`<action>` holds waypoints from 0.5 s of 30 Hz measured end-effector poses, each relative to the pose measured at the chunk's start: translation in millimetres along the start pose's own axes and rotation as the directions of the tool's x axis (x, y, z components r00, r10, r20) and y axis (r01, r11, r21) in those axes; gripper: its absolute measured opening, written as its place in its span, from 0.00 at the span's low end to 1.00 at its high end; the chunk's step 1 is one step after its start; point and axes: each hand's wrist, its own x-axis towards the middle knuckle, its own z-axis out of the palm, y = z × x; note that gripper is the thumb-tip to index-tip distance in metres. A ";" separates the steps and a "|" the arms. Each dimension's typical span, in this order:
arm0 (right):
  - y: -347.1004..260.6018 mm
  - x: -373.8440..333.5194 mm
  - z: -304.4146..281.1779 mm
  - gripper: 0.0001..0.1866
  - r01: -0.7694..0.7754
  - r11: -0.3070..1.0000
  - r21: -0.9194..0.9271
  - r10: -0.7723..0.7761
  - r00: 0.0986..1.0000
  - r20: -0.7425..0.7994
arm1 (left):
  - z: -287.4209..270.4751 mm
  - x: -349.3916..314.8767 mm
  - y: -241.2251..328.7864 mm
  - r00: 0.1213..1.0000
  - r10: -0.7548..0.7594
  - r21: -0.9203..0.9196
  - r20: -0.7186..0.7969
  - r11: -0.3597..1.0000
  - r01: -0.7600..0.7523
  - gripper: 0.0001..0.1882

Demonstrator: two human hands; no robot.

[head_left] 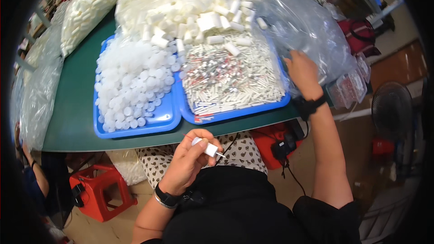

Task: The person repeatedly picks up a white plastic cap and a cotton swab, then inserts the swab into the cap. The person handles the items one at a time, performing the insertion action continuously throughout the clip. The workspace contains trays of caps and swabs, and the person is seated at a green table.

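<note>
My left hand (193,153) grips a small white plastic cylinder (210,149) in front of the table edge. A thin pale rod pokes out of the cylinder's lower right end, and a rounded white piece shows at its upper end. Beside the right rim of the right-hand blue tray (235,116), my right hand (304,73) is close to the clear plastic bag (312,31). Its fingers are curled, and whatever they hold is hidden. That tray carries many thin white sticks (253,81) with some metallic and reddish pieces (217,65) among them.
A left-hand blue tray (169,115) holds translucent white round caps (129,81). Behind both trays, white cylinders (190,22) spill from a clear bag. The green table (72,104) lies beneath. Red stools (101,192) stand below, a fan (392,108) at right. Another person's arm (38,171) shows at left.
</note>
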 end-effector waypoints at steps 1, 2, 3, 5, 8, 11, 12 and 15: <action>1.8 2.6 2.8 0.08 0.009 0.999 -0.035 -0.008 0.999 0.032 | 1.7 0.8 0.5 1.000 0.005 0.011 -0.005 1.000 -0.005 0.07; 3.1 4.7 10.2 0.08 0.023 0.998 -0.060 -0.019 0.998 0.066 | 2.3 -0.2 -0.1 1.000 0.013 0.025 -0.020 1.000 -0.012 0.07; 6.9 5.4 15.5 0.08 0.018 0.999 -0.039 -0.016 0.998 0.057 | 2.4 -1.3 -0.5 0.999 0.017 0.036 -0.027 0.999 -0.016 0.07; 16.7 8.1 24.9 0.08 0.015 1.000 0.008 -0.016 0.999 0.032 | -1.8 -1.1 -1.5 0.999 0.036 0.034 -0.024 0.999 -0.035 0.08; 22.3 -0.7 10.9 0.12 -0.013 0.996 0.093 0.004 0.995 0.096 | -7.0 -0.6 -2.0 0.997 0.053 -0.003 -0.052 0.999 -0.053 0.09; 8.5 -15.8 -15.6 0.13 -0.013 0.968 0.249 0.032 0.997 -0.072 | -8.2 2.4 -1.2 0.995 0.094 0.026 -0.047 0.995 -0.092 0.12; -3.4 -19.0 -27.0 0.12 0.019 0.918 0.395 0.026 0.994 -0.108 | -7.8 2.3 -0.9 0.992 0.106 0.032 -0.063 0.994 -0.104 0.12; -62.7 -49.7 -73.6 0.11 0.093 0.703 0.705 -0.086 0.995 -0.046 | -3.1 5.3 2.1 0.986 0.122 0.029 -0.112 0.992 -0.119 0.09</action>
